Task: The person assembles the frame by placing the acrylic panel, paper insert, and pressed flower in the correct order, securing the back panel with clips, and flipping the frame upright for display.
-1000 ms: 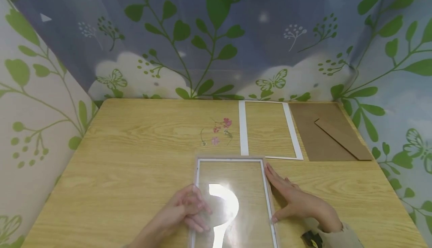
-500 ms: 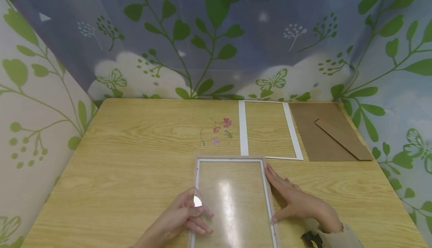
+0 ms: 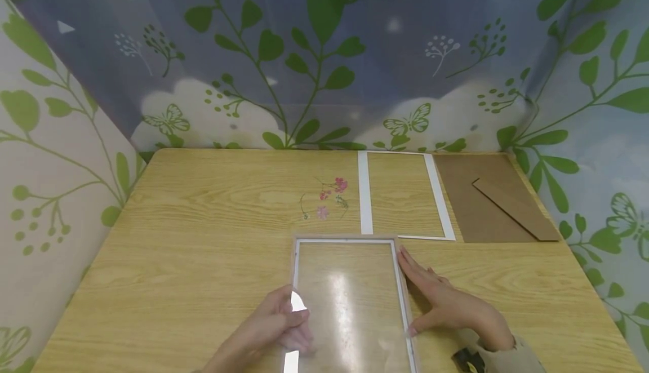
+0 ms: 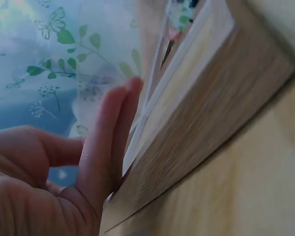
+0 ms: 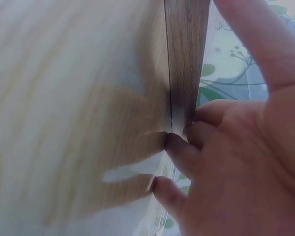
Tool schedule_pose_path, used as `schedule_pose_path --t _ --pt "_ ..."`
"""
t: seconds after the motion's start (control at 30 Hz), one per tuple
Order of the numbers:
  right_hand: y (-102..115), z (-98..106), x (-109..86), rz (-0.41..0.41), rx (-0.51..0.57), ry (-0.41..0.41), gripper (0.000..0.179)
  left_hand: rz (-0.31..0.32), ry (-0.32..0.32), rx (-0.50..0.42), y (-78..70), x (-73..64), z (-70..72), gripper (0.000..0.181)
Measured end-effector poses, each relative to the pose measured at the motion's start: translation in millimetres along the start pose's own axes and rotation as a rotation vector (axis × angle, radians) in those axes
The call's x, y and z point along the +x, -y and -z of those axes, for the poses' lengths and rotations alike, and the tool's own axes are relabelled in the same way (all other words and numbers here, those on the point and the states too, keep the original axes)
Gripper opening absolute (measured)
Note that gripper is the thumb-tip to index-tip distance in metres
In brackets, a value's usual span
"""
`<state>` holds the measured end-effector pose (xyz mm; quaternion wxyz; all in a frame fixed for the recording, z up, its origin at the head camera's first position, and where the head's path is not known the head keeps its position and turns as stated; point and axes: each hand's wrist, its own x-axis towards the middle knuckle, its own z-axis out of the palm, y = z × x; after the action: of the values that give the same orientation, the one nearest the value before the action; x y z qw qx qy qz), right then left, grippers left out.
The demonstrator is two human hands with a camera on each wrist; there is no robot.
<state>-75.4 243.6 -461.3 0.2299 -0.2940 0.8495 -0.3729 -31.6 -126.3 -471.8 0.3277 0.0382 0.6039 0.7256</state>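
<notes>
A wooden picture frame (image 3: 346, 238) with a white inner lip lies at the front of the table. My left hand (image 3: 271, 322) is at its left side, pinching a clear pane (image 3: 372, 300) by its edge. The thumb is on top and the fingers show pale through the pane. In the left wrist view, the left fingers (image 4: 108, 128) stand beside the frame's wooden side (image 4: 187, 132). My right hand (image 3: 446, 302) rests along the frame's right side, fingers extended and thumb touching the edge. Right fingertips (image 5: 179, 145) meet the wood in the right wrist view.
Several pressed flowers (image 3: 323, 212) lie behind the frame. To their right is a white mat border (image 3: 365, 192), then a brown backing board (image 3: 461, 192) with a stand leg (image 3: 517, 209). A patterned curtain (image 3: 324, 80) surrounds the table's back and sides.
The left thumb and fingers have shifted slightly and drawn closer together at the pane's left edge. Glare on the pane has changed from a large bright patch to a narrow streak. The right hand stays still.
</notes>
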Motion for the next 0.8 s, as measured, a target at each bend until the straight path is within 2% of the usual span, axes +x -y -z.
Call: schedule_pose_path --t 0.1,0.23,0.37,0.47,0.57,0.7,0.8 --pt "1 0 -0.1 0.000 0.006 0.003 0.129 0.033 -0.045 0.191 -4.3 -1.6 -0.5 0.025" --pt "1 0 0.1 0.010 0.011 0.004 0.129 0.050 -0.061 0.457 -12.6 -3.6 0.7 0.031" --pt "-1 1 0.4 0.010 -0.019 0.005 0.127 0.027 -0.055 0.631 -20.9 -4.2 -0.2 0.041" --pt "-1 3 -0.5 -0.022 -0.042 0.014 0.129 0.020 -0.052 0.698 -24.4 -2.7 -2.1 0.047" --pt "1 6 -1.8 -0.066 -0.024 0.037 0.137 0.015 -0.080 0.788 -25.8 0.4 -3.4 0.050" --pt "4 9 -2.7 -0.100 -0.009 0.056 0.144 0.030 -0.130 0.870 -26.6 4.0 -4.3 0.046" --pt "4 9 -2.7 -0.099 -0.023 0.057 0.145 0.041 -0.162 0.896 -26.8 5.4 -5.7 0.041"
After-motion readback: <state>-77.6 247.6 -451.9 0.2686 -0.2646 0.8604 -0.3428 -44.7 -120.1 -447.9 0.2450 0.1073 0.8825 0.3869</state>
